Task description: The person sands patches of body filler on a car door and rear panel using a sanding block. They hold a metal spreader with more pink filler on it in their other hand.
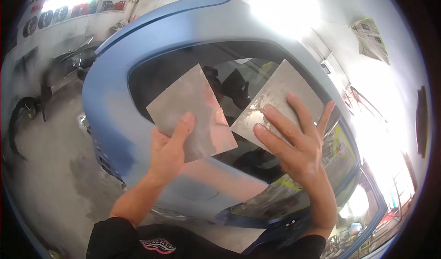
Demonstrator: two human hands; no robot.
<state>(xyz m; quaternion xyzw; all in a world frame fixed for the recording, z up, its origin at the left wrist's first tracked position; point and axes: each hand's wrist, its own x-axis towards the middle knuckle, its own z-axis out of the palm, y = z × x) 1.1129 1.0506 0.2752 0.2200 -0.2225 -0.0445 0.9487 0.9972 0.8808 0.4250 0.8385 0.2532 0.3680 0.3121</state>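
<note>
My left hand (170,148) grips a flat grey square plate (183,93), thumb on its face and the other fingers hidden beneath. Pinkish body filler is smeared along the plate's right side. In my right hand (298,144) is a second thin metal plate, a flat filler spreader (275,86), with rough dried residue on it. Its fingers are spread over the upper face, the little finger stretched out past the edge, and the thumb is out of sight. The two plates meet or nearly meet at their neighbouring corners. Both are held above a blue-grey car body (115,93).
Below my hands the body panel has a pinkish filler patch (229,181) beside a round fuel flap outline. A dark window (156,75) lies behind the plates. Masking with yellow-green tape (289,185) covers glass at right. Car parts (69,59) stand by the left wall.
</note>
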